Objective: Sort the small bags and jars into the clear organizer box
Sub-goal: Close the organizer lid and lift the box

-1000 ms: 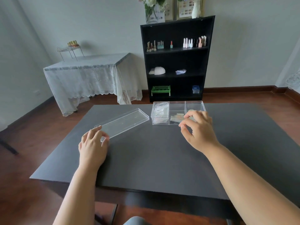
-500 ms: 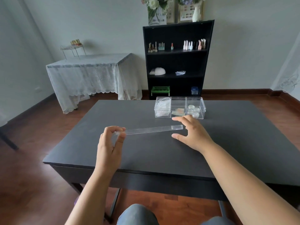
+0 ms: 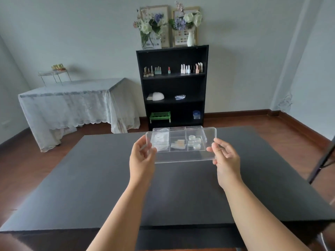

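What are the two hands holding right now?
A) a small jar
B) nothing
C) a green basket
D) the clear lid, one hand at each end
D: the left hand and right hand each grip an end of the clear lid, held in front of the organizer box.

i see my left hand and right hand bare, both forearms uncovered, no sleeves, rings or watch.

Small bags blurred through clear lid; contents indistinct.
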{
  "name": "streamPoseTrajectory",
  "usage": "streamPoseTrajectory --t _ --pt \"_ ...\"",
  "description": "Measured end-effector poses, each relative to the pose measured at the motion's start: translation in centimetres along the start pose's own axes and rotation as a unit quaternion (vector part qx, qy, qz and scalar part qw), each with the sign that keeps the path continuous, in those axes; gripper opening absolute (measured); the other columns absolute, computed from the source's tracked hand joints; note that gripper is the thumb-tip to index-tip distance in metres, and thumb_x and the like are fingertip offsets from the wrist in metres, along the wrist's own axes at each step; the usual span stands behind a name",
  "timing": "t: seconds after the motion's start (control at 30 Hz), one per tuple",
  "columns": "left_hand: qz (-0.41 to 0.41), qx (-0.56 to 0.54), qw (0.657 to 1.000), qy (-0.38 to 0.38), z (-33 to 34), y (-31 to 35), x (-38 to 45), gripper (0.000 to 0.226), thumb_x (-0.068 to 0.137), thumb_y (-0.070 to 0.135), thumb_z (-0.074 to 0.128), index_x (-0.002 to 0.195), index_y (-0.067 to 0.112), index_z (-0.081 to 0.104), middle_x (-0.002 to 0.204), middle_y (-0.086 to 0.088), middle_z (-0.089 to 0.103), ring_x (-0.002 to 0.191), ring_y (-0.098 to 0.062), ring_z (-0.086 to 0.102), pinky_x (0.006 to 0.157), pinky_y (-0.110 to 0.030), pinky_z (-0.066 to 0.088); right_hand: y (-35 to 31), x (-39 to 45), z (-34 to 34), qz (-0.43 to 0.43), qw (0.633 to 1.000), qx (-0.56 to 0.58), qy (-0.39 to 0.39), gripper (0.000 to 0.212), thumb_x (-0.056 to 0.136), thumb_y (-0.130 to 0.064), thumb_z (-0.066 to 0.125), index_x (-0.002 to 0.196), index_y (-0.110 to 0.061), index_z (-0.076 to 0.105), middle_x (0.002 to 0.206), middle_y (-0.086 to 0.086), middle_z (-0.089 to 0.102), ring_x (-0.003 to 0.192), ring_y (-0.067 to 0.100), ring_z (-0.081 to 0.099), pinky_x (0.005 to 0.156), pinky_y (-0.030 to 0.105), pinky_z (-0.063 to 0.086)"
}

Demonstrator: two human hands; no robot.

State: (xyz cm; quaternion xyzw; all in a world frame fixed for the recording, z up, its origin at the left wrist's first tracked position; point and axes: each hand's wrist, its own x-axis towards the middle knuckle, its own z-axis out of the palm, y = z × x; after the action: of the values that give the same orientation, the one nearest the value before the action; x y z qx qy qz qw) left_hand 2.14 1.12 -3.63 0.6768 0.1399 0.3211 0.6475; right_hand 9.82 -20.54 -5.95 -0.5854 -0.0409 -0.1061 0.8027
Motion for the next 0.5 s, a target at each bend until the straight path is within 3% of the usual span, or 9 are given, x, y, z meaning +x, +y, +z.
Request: streamPoseTrajectory --t 0.1,0.2,0.3,0.37,0.43,0.5 --pt "0.012 0.048 0.999 0.003 1.5 -0.1 1.4 0.044 0.088 0.013 0.064 0.128 0.03 0.056 0.12 0.013 0.063 0.108 0.006 0.058 0.082 -0.007 0.043 0.1 1.1 0.1 0.027 0.998 0.023 0.054 0.007 0.086 -0.027 0.072 0.093 -0.03 0.072 0.085 -0.008 0.075 0.051 -0.001 0.053 0.046 0.017 0.042" --pt "0.06 0.112 0.992 -0.02 2.5 0.4 2.8 0.046 0.089 0.018 0.063 0.128 0.04 0.056 0.109 0.017 0.06 0.088 0.013 0.057 0.066 -0.001 0.043 0.4 2.4 0.0 0.042 0.993 0.031 0.109 0.005 0.083 -0.036 0.075 0.086 -0.033 0.073 0.083 -0.017 0.071 0.053 0.0 0.053 0.049 0.016 0.047" --pt "0.079 0.175 0.981 -0.036 2.9 0.6 4.3 0.046 0.09 0.034 0.057 0.131 0.053 0.049 0.096 0.014 0.054 0.071 0.005 0.052 0.054 -0.003 0.039 0.9 3.4 0.4 0.028 0.992 0.002 0.124 0.008 0.082 -0.038 0.074 0.085 -0.031 0.072 0.084 -0.017 0.071 0.075 0.001 0.064 0.066 0.022 0.052" --pt "0.097 0.226 0.969 -0.032 2.8 0.4 5.4 0.044 0.093 0.04 0.053 0.134 0.054 0.044 0.091 0.012 0.053 0.079 0.002 0.052 0.059 -0.004 0.036 1.3 3.8 0.8 0.006 0.994 -0.021 0.112 0.008 0.082 -0.039 0.074 0.086 -0.032 0.072 0.091 -0.016 0.072 0.089 0.0 0.066 0.074 0.019 0.048" --pt "0.11 0.265 0.958 -0.015 2.7 0.0 6.5 0.044 0.094 0.041 0.052 0.137 0.045 0.046 0.087 0.009 0.053 0.083 -0.003 0.053 0.067 -0.01 0.035 1.6 4.0 1.2 -0.024 0.996 -0.057 0.069 0.015 0.086 -0.042 0.068 0.099 -0.035 0.073 0.097 -0.022 0.07 0.097 -0.006 0.063 0.079 0.013 0.044" --pt "0.115 0.277 0.954 0.008 3.0 -0.4 7.3 0.038 0.094 0.038 0.054 0.132 0.035 0.057 0.078 0.005 0.052 0.08 -0.009 0.054 0.073 -0.022 0.04 1.8 4.3 1.7 -0.072 0.987 -0.14 0.015 0.04 0.089 -0.049 0.054 0.125 -0.034 0.063 0.107 -0.024 0.063 0.106 -0.008 0.054 0.085 0.009 0.037"
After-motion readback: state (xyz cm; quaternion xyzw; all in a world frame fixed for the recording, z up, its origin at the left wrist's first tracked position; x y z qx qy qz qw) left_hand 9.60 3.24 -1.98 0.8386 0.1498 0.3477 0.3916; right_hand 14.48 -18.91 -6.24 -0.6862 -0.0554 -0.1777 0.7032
